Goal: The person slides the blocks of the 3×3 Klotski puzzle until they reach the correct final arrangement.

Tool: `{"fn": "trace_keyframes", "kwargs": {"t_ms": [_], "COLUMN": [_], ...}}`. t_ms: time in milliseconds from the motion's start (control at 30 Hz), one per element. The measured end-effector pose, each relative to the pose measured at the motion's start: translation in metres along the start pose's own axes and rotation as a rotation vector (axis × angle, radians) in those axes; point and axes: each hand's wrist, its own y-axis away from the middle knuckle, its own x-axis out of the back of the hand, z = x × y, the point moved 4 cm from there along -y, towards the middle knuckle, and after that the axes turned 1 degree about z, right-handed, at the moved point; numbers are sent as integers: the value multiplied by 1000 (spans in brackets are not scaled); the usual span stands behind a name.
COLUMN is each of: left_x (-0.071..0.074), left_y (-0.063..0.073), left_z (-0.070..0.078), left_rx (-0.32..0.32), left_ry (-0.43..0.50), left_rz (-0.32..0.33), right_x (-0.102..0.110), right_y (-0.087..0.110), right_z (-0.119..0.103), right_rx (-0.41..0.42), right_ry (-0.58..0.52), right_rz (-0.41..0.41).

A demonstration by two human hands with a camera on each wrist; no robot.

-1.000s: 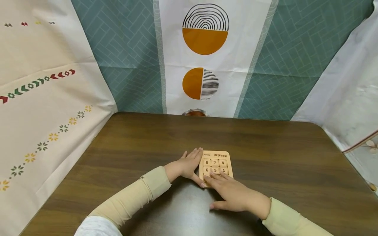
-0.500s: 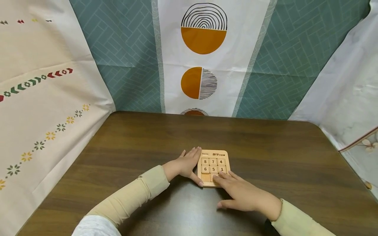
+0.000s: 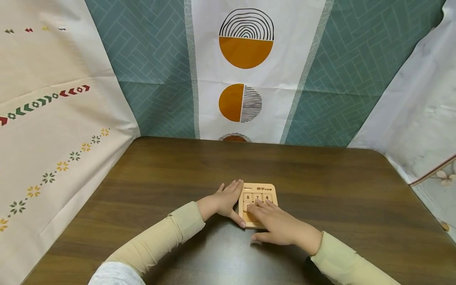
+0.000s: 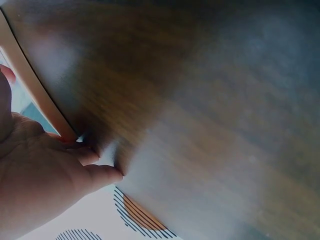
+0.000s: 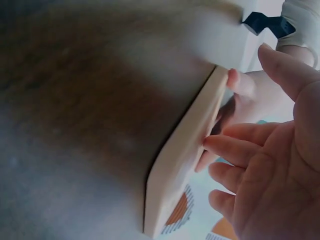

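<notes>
A pale wooden number slide puzzle [image 3: 263, 188] lies flat on the brown table. Tiles 8, 7 and 4 show in its top row; the fingers hide most of the lower ones. Bare wood shows at its bottom left slot. Along the puzzle's left edge rests my left hand [image 3: 225, 202], fingers straight, thumb spread to the near left corner. My right hand [image 3: 283, 226] reaches over from the right, its index fingertip on the left tile of the middle row, thumb held out near the table. The right wrist view shows that fingertip touching the puzzle's [image 5: 175, 167] top face.
The brown wooden table [image 3: 178, 162] extends around the puzzle on all sides. Behind it hangs a teal and white patterned cloth [image 3: 153, 99]. Pale printed cloths stand at the left [image 3: 53, 118] and right [image 3: 420, 111].
A tile slid right out of the bottom left slot under my right fingers. My right hand then moved left and up onto the middle row. The left hand stays at the puzzle's edge.
</notes>
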Motion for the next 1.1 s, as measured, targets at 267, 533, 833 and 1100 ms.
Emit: {"fn": "trace_keyframes", "kwargs": {"t_ms": [267,533,833,1100], "left_x": [2,1,0,2], "left_y": [0,-1,-2,0], "left_z": [-1,-2,-3,-3], "left_rx": [-1,0,-10,-10], "left_ry": [-22,-36,-18,-13], "left_rz": [16,12,10,1], "right_x": [-3,-4,3,0], "right_y": [-3,6,0,-20], "right_z": [-4,-17,-15,-2], "right_rx": [-44,-51,-45,-63], "right_ry": [-3,1,-43,-41], "right_rz": [-40,-104,-52,-19]}}
